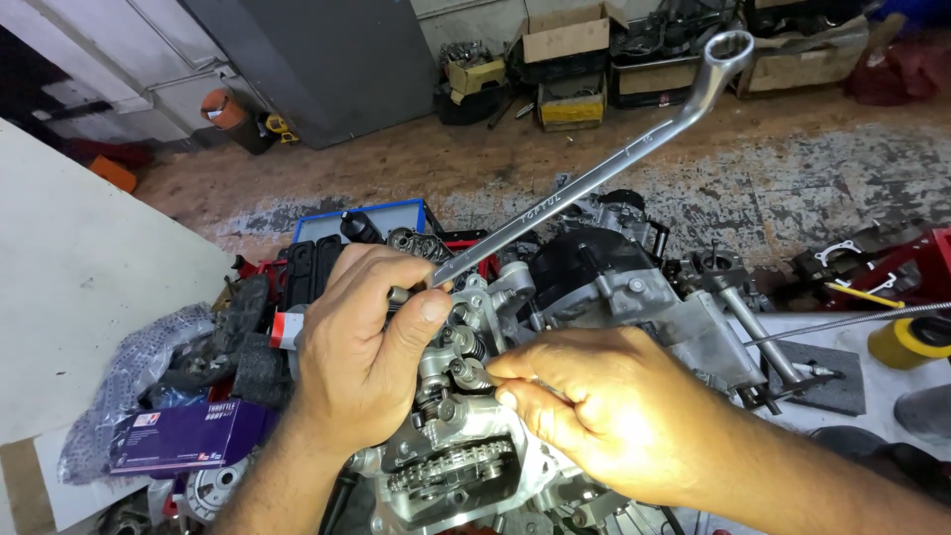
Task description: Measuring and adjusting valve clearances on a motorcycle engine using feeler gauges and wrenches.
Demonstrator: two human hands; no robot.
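Note:
My left hand (362,342) grips the lower end of a long silver ring spanner (594,178) that slants up to the right, its ring end high in the air. My right hand (604,406) pinches a small part at the rocker arm and valve springs (466,372) on top of a grey engine cylinder head (456,446). A timing chain on its sprocket (451,466) shows just below my hands. The spanner's lower end sits on the head, hidden under my left thumb.
The engine block (634,287) stretches to the right. A purple box (188,431) and a grey bag (129,372) lie at left, a blue tray (362,218) and black parts behind. Cardboard boxes (565,40) line the far floor. A yellow tape roll (906,342) sits at right.

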